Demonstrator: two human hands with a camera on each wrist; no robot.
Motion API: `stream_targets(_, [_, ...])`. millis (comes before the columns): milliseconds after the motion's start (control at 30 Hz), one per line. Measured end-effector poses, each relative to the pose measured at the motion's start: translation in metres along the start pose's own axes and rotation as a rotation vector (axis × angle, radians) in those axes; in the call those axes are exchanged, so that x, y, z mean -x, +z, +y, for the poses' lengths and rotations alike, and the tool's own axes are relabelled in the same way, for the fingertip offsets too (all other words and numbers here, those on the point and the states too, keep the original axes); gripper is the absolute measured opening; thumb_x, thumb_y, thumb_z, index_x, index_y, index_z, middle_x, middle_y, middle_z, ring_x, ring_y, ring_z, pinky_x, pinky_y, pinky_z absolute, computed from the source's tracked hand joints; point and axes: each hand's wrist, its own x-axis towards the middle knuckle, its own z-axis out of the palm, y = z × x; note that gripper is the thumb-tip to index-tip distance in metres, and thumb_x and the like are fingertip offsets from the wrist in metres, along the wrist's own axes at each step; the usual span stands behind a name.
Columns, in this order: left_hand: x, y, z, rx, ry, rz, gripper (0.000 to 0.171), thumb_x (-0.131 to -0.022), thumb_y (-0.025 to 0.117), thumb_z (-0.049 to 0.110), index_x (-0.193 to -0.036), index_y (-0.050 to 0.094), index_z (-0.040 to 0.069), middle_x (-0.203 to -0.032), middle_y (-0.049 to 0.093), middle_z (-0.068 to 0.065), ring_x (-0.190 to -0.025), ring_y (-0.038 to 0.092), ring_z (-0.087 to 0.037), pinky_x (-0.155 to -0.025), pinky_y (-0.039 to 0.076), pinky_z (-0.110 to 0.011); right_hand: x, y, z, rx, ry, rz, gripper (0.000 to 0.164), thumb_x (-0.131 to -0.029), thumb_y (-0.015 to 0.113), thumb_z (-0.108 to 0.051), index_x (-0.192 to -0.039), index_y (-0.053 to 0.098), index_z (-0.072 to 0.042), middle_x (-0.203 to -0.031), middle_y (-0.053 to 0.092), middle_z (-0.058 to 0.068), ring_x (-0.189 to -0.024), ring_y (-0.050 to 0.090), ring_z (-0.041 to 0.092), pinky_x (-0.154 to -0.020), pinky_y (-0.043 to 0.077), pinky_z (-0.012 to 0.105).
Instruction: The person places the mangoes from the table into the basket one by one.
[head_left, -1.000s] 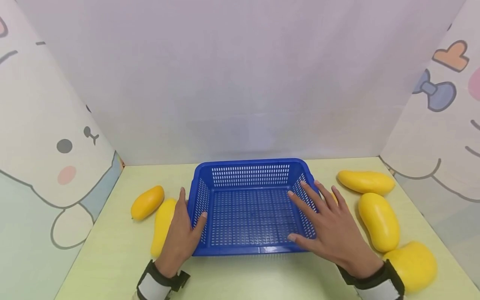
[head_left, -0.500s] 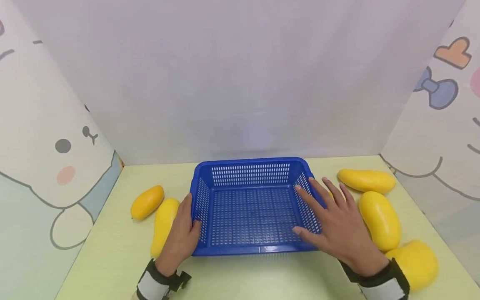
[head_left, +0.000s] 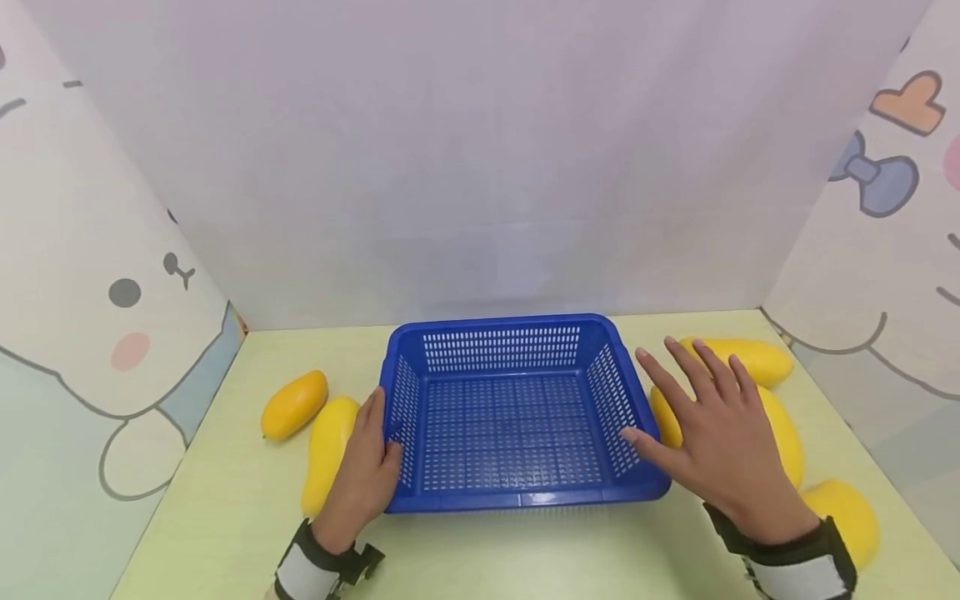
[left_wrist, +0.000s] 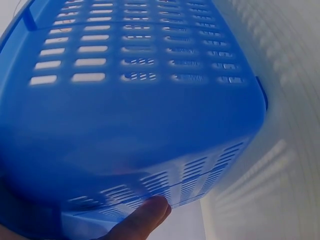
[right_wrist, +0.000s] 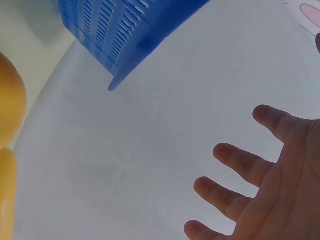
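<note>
A blue slatted plastic basket [head_left: 519,501] sits in the middle of the table, with nothing in it. My left hand [head_left: 362,477] grips its left side, the thumb over the rim and the fingers along the outer wall. In the left wrist view one fingertip [left_wrist: 154,207] shows against the basket's slotted side [left_wrist: 125,115]. My right hand [head_left: 723,454] hovers just right of the basket with fingers spread, holding nothing. Beneath and behind it lie a yellow-orange mango [head_left: 665,419] by the basket and a larger yellow mango [head_left: 787,442], both partly hidden.
An orange-yellow mango [head_left: 295,406] and a long yellow mango [head_left: 326,454] lie left of the basket. On the right are another long yellow mango [head_left: 750,360] at the back and a round yellow one [head_left: 851,525] by the right wrist. Cartoon-printed panels flank the table [head_left: 202,517].
My right hand has moved right, away from over the basket's right rim, fingers still spread. My left hand has closed in on the left rim. The basket's right side sits slightly farther right.
</note>
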Motion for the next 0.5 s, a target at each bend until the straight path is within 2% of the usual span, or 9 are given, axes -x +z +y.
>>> stream_targets(333, [0.000,0.001,-0.001,-0.001,0.011,0.008,0.069,-0.090,0.041,0.000,-0.148,0.005,0.003,-0.152,0.010,-0.020,-0.134,0.023,-0.034,-0.105,0.024,-0.051,0.003,-0.005,0.012,0.002,0.055,0.007,0.085,-0.076,0.053,-0.064,-0.147,0.028,-0.026,-0.146,0.032,0.016,-0.134,0.021,0.039,-0.106,0.013,0.062])
stream_targets(500, [0.000,0.002,-0.001,-0.002,0.007,0.004,0.069,-0.089,0.040,0.000,-0.148,0.005,0.003,-0.152,0.009,-0.021,-0.134,0.022,-0.035,-0.106,0.024,-0.052,0.003,-0.006,0.017,-0.025,0.133,0.024,0.078,-0.080,0.055,-0.057,-0.147,0.030,-0.025,-0.145,0.033,0.018,-0.133,0.022,0.041,-0.106,0.011,0.062])
